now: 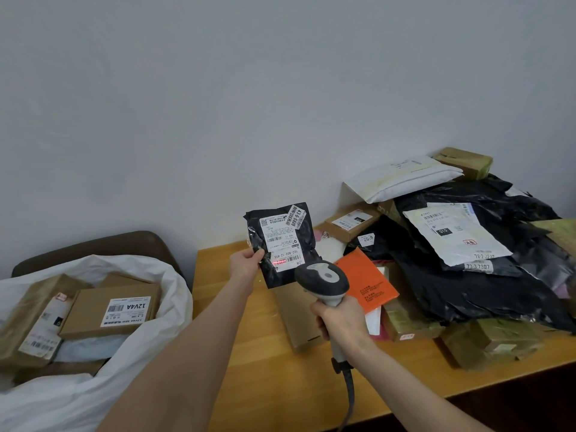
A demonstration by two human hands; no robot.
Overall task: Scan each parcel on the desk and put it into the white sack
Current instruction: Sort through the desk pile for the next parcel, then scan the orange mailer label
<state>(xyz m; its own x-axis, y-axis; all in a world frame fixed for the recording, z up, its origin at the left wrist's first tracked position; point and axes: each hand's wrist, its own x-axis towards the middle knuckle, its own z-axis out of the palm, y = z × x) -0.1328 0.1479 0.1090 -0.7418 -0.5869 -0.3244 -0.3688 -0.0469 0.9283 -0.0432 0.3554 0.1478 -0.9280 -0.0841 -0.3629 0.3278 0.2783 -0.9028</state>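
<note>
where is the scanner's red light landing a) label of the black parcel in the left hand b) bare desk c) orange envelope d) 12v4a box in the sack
a: the red line glows on the label of the black parcel that the left hand holds before the scanner in the right hand.

Looks like a small parcel-sorting room here: a wooden desk (265, 369) against a bare wall (218, 104), labelled parcels (467, 275) heaped across it, a corded barcode scanner (324, 279) out, and a white sack (62, 406) of boxes (109, 310) alongside.
</note>
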